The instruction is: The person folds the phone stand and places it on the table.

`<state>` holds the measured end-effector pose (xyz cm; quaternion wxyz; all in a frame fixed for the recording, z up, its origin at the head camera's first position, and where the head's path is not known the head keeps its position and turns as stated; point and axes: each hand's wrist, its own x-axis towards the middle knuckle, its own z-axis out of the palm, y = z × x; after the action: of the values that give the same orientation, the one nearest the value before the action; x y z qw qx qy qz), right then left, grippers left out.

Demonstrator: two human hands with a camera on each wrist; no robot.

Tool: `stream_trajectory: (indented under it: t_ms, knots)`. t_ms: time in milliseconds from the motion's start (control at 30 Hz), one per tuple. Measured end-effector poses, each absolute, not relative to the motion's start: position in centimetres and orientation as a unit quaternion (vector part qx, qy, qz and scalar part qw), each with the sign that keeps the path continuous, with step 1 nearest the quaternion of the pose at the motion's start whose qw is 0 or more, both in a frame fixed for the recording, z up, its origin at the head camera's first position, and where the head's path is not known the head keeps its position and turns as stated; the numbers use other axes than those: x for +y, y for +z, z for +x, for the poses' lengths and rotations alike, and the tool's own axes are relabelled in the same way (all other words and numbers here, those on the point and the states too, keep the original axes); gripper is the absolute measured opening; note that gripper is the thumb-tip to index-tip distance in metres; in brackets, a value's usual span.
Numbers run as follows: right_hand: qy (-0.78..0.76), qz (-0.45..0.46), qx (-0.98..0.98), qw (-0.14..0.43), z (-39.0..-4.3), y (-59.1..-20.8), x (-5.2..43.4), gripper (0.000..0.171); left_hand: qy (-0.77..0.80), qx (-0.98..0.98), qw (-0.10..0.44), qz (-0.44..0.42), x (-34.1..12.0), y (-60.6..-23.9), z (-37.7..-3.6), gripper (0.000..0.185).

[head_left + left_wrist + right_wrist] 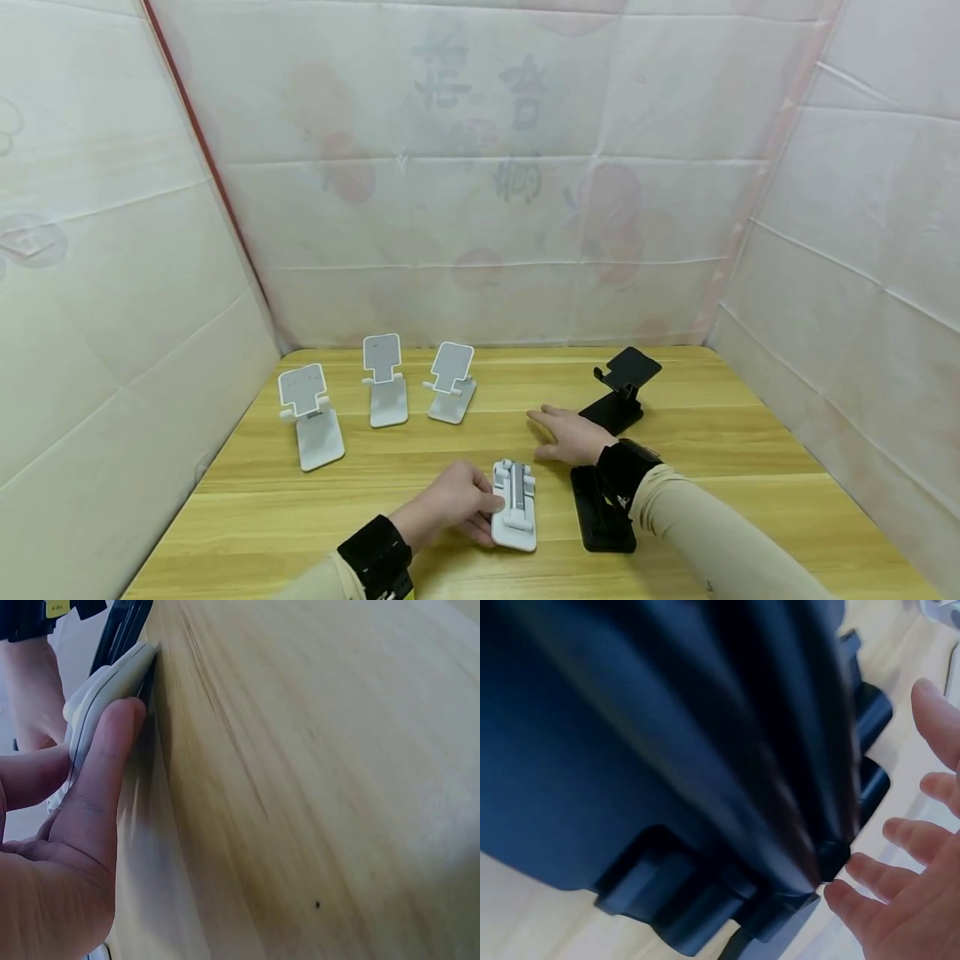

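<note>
2 hands [450, 500] [572, 435]: left fingers [105, 772] grip smooth, seemingly plastic white stand [514, 507].

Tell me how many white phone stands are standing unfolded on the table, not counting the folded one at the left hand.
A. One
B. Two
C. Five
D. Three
D: three white phone stands stand opened in a row at the back left of the table.
</note>
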<state>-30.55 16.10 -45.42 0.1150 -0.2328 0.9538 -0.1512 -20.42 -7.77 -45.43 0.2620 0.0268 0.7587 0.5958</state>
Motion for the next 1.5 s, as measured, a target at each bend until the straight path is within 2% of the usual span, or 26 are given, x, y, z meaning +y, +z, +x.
stream_trajectory:
  t_ms: [600, 933, 1167, 1500]
  knots:
    - [-0.062, -0.266, 0.952, 0.135, -30.9, -45.8, 16.5, 0.067, 0.508, 0.816, 0.273, 0.03, -7.1, -44.4, -19.1, 0.02]
    - [-0.046, -0.271, 0.951, 0.142, -31.5, -45.8, 16.5, 0.069, 0.472, 0.844, 0.248, 0.05, -7.5, -44.0, -19.1, 0.025]
    - [-0.047, -0.28, 0.949, 0.138, -31.8, -46.2, 16.5, 0.069, 0.498, 0.845, 0.192, 0.037, -9.5, -43.7, -21.5, 0.022]
    - [-0.046, -0.283, 0.948, 0.136, -30.7, -44.9, 16.0, 0.067, 0.591, 0.802, 0.068, -0.063, -13.3, -43.0, -25.6, 0.036]
